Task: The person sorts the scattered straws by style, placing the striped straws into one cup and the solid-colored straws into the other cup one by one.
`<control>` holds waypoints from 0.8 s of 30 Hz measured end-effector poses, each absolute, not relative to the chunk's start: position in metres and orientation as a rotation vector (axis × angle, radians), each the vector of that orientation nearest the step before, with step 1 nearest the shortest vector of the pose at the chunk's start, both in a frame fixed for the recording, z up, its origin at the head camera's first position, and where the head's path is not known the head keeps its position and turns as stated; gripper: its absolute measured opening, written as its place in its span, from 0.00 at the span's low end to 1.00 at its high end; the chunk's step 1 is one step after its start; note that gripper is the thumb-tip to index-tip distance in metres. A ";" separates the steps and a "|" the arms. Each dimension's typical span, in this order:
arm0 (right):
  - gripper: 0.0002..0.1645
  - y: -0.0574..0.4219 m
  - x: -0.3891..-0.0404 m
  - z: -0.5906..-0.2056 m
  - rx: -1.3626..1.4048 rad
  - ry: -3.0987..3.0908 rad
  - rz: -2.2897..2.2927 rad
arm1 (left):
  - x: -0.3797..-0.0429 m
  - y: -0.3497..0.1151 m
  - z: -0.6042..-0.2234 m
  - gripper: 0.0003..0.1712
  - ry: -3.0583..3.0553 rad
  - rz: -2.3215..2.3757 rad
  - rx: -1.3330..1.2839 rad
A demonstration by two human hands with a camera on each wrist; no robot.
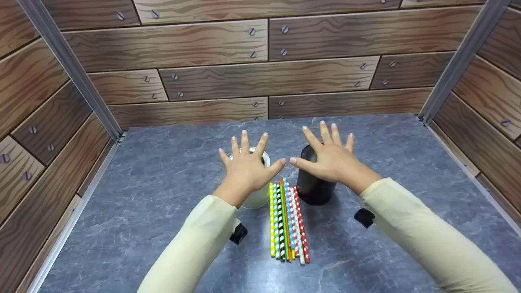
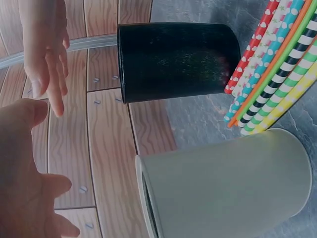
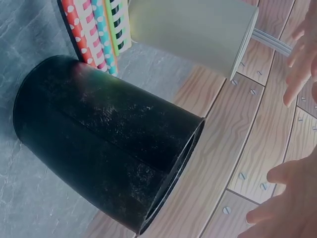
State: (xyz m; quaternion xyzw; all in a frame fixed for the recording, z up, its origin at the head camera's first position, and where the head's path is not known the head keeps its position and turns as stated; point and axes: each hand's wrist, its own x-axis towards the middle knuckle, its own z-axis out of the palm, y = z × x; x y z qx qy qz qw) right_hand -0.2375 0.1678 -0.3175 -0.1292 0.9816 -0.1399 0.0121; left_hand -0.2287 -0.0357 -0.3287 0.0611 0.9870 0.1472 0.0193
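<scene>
My left hand [image 1: 247, 171] hovers with spread fingers above a white cup [image 1: 255, 199], hiding much of its rim. Likewise spread, my right hand [image 1: 331, 158] is held over a black cup [image 1: 315, 189]. Neither hand holds anything, and the thumbs point toward each other. Between the cups lies a row of patterned paper straws [image 1: 287, 224] in yellow, green, black, orange, blue, pink and red. Both wrist views show the black cup [image 2: 178, 62] and the white cup [image 3: 193, 29] standing upright on the table, with the straws [image 2: 277, 64] next to them.
The grey marbled table [image 1: 163, 175] reaches back to a wall of printed wooden planks [image 1: 211, 44]. Metal corner posts [image 1: 73, 69] stand at the back left and back right. A small black wrist device [image 1: 239, 233] hangs under each sleeve.
</scene>
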 end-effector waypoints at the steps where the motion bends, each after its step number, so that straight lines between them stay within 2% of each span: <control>1: 0.56 0.169 -0.237 -0.318 -0.411 3.071 -0.458 | -0.229 -0.036 -0.329 0.46 3.068 0.478 0.192; 6: 0.49 0.175 -0.228 -0.320 -0.495 3.165 -0.731 | -0.229 -0.044 -0.336 0.43 3.133 0.689 0.179; 16: 0.30 0.173 -0.203 -0.343 -0.719 3.278 -1.332 | -0.234 -0.074 -0.366 0.31 3.231 1.532 0.028; 24: 0.21 0.166 -0.194 -0.384 -0.454 3.041 -1.444 | -0.239 -0.082 -0.392 0.26 2.979 2.072 -0.160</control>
